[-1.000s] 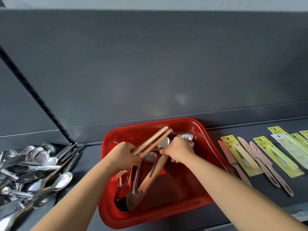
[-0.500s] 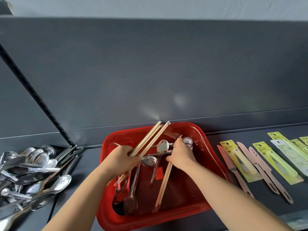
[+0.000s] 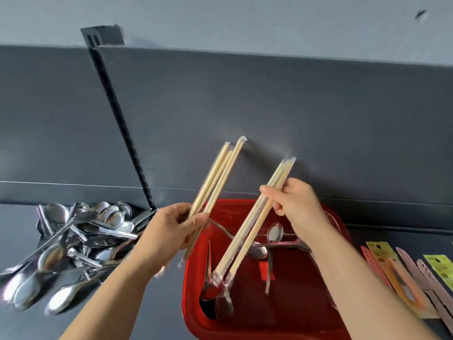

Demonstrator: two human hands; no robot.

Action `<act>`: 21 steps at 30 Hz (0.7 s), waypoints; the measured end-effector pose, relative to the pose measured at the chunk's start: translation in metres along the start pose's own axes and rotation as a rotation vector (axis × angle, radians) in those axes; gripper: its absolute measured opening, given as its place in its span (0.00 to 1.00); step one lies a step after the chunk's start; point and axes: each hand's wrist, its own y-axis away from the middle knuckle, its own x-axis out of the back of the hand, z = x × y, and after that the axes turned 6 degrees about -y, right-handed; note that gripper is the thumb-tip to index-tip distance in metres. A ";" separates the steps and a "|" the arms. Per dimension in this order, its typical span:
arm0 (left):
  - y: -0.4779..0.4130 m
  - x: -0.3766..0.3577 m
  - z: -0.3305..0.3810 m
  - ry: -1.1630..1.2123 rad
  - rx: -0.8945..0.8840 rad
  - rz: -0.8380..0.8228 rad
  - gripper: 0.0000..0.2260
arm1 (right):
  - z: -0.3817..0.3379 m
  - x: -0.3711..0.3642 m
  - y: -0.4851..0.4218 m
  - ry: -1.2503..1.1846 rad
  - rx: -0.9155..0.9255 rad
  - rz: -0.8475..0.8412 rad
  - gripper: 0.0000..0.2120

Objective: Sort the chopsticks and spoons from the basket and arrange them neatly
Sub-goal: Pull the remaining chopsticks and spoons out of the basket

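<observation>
A red basket (image 3: 289, 325) sits on the dark shelf in front of me, with several metal spoons (image 3: 274, 233) lying in it. My left hand (image 3: 169, 229) grips a bundle of wrapped wooden chopsticks (image 3: 218, 177), tips pointing up and to the right, at the basket's left edge. My right hand (image 3: 296, 207) holds a second set of wrapped chopsticks (image 3: 255, 224) slanting over the basket, its lower end just above the spoons at the front left.
A loose pile of metal spoons (image 3: 73, 241) lies on the shelf to the left. Packaged peelers and knives (image 3: 402, 273) lie in a row on the right. A dark back panel and a slotted upright (image 3: 117, 119) stand behind.
Both hands have lifted out of the basket. The left bundle rose higher and steeper, and the right hand picked up a set of chopsticks and raised it. The camera tilted upward.
</observation>
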 end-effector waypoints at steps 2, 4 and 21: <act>0.010 0.028 -0.001 0.040 0.004 0.083 0.07 | -0.011 -0.032 0.004 0.013 0.056 -0.058 0.08; 0.024 0.063 -0.006 0.066 0.010 0.162 0.07 | -0.016 -0.072 0.009 0.002 0.082 -0.099 0.08; 0.227 0.430 -0.153 -0.128 0.280 0.790 0.12 | 0.041 -0.504 0.121 -0.060 -0.063 -0.411 0.07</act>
